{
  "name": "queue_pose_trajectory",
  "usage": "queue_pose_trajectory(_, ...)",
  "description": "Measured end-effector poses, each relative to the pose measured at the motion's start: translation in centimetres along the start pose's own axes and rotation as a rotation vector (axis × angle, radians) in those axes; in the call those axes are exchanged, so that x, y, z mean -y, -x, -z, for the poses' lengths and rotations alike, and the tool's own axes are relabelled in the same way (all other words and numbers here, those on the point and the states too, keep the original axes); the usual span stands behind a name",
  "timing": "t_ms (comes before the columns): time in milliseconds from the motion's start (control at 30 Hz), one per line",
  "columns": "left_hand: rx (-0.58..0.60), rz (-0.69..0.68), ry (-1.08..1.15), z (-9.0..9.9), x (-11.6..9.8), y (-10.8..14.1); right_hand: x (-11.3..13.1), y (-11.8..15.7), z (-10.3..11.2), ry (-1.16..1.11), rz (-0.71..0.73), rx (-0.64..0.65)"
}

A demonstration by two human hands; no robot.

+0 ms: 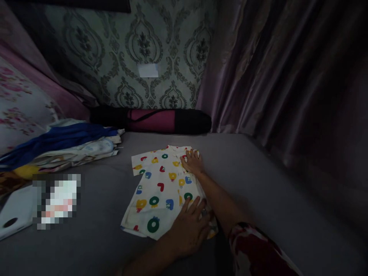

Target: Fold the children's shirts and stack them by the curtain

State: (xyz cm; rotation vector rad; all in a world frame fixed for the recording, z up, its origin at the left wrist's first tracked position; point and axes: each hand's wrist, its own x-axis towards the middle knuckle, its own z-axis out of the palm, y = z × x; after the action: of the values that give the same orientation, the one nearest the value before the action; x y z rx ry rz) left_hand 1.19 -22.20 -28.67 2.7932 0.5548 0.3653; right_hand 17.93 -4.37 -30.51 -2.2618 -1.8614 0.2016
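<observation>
Bed [273, 222], grey sheet, pulled mostly smooth; dim room. Wall [172, 50] behind, damask-patterned paper. Curtain [258, 65], purplish, hanging at the right. Floral fabric [23, 103], pink on white, draped at the far left.

Long bag [155, 120], black ends, maroon middle, lying along the wall side of the bed. Pile of garments [86, 134], blue over pale, loosely stacked at the left.

Child's shirt [165, 180], one, short-sleeved, white with coloured letter-like figures; lies in mid-bed, collar towards the wall, hem towards the person. Condition: body spread nearly flat, left-side sleeve out straight. Right-side sleeve mostly lost to view beneath the fingers; whether it is laid out or turned in cannot be told. Stage, as judged: laying-out well advanced, right-hand border the part least settled; body not folded in half.

White flat object [17, 209], dark round spot, near left edge, partly obscured.

Left hand [189, 226]: open, fingers spread, resting on the shirt's lower right; no grip visible. Right hand [194, 163]: open, palm down, fingers fanned near the collar, grasping nothing.

White plate [148, 70], small, on the wall.
</observation>
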Motion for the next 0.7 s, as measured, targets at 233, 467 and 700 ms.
queue_pose_trajectory(233, -0.152, 0.079, 0.106, 0.8, 0.9, 0.0, 1.0, -0.2, 1.8, 0.015, 0.106, 0.029)
queue_pose_trajectory(467, -0.113, 0.217, 0.050, 0.7, 2.3, 0.2, 1.9, 0.6, -0.4, 0.021, 0.221, 0.096)
queue_pose_trajectory(700, -0.136, 0.227, 0.050, 0.9, 2.4, 0.4, 1.9, -0.3, 1.9, -0.026, 0.196, 0.220)
